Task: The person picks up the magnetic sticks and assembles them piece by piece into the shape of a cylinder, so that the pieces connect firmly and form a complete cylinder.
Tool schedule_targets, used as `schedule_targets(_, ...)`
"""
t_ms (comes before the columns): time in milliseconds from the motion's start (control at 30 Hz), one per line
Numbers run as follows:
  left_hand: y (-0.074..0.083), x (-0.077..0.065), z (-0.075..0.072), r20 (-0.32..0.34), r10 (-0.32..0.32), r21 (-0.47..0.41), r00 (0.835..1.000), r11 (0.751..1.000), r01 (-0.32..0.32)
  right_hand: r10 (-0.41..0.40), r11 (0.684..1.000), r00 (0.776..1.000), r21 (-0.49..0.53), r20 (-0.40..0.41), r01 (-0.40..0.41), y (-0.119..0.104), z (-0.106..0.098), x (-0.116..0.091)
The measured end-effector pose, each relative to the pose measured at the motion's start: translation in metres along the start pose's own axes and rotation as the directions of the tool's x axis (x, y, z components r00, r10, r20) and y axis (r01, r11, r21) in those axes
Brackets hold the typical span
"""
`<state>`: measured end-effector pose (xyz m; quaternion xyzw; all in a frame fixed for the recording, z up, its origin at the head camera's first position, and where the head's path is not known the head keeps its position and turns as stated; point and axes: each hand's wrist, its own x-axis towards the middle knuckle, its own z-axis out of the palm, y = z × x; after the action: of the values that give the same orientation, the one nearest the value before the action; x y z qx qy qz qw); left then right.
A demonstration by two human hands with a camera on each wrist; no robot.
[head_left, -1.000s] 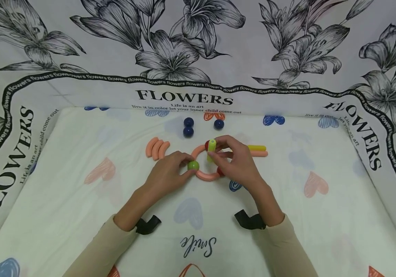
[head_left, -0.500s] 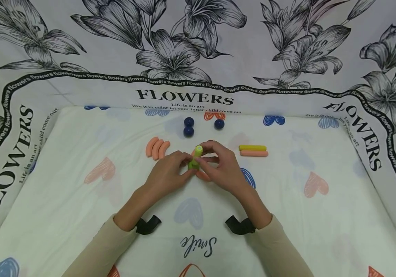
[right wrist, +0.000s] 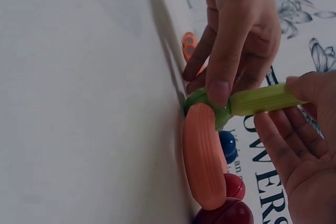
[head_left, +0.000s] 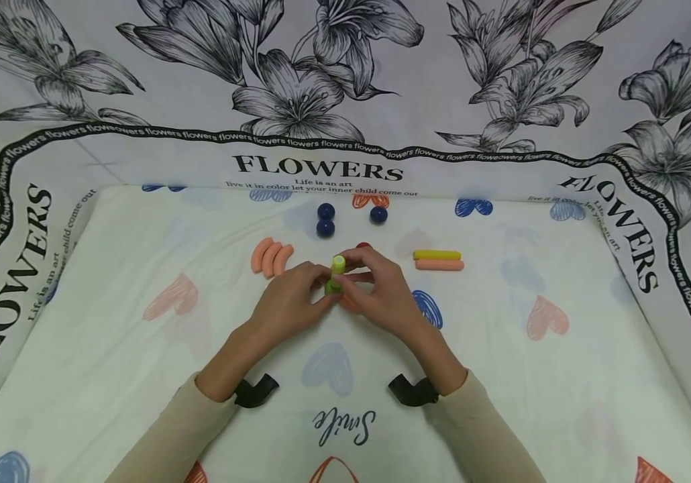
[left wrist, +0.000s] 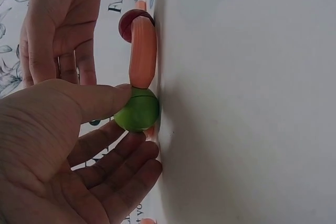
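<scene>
My left hand (head_left: 288, 295) pinches a green ball (left wrist: 138, 113) between thumb and fingers, low against the cloth. In my right hand (head_left: 382, 288) is a straight lime-green rod (right wrist: 268, 99), held upright by thumb and fingers. Its lower end meets the top of the green ball. A curved orange piece (right wrist: 202, 156) runs from the ball to a dark red ball (right wrist: 226, 213), with a second red ball (right wrist: 236, 186) beyond. In the head view the hands cover most of this ring, leaving one red ball (head_left: 363, 245) peeking out behind the right fingers.
Three curved orange pieces (head_left: 272, 257) lie side by side to the left. Dark blue balls (head_left: 325, 228) sit behind, two together and one apart (head_left: 378, 215). To the right, a yellow rod (head_left: 437, 255) lies along an orange rod (head_left: 439, 265).
My right hand has carried the lime-green rod leftward from over the ring onto the green ball, uncovering the yellow and orange rods. The left hand keeps its grip on the ball.
</scene>
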<state>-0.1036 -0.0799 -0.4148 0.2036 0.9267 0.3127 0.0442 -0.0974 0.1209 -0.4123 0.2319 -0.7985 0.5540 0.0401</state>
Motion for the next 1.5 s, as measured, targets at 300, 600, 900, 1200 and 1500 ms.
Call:
schedule_targets(300,-0.002,0.0,0.001,-0.016,0.009,-0.016,1.0,1.0,-0.009,0.039,0.999,0.999,-0.02,0.016,-0.039,0.003,0.001,0.0)
schedule_targets(600,-0.003,0.001,0.001,-0.028,0.028,-0.007,0.999,1.0,-0.029,0.052,0.998,0.998,-0.037,0.022,-0.051,0.002,0.001,0.0)
schedule_targets(900,-0.004,0.003,0.001,-0.029,0.038,-0.017,0.999,0.999,-0.039,0.055,0.998,0.998,-0.037,0.016,-0.054,0.002,0.001,0.001)
schedule_targets(1200,-0.006,0.002,0.001,-0.042,0.042,-0.014,0.998,0.999,-0.043,0.058,0.997,0.997,-0.051,0.045,-0.055,-0.001,-0.004,0.001)
schedule_targets(1500,-0.005,0.003,0.0,-0.03,0.05,-0.013,0.998,0.999,-0.051,0.098,0.989,0.994,-0.113,0.049,-0.092,-0.006,-0.036,0.0)
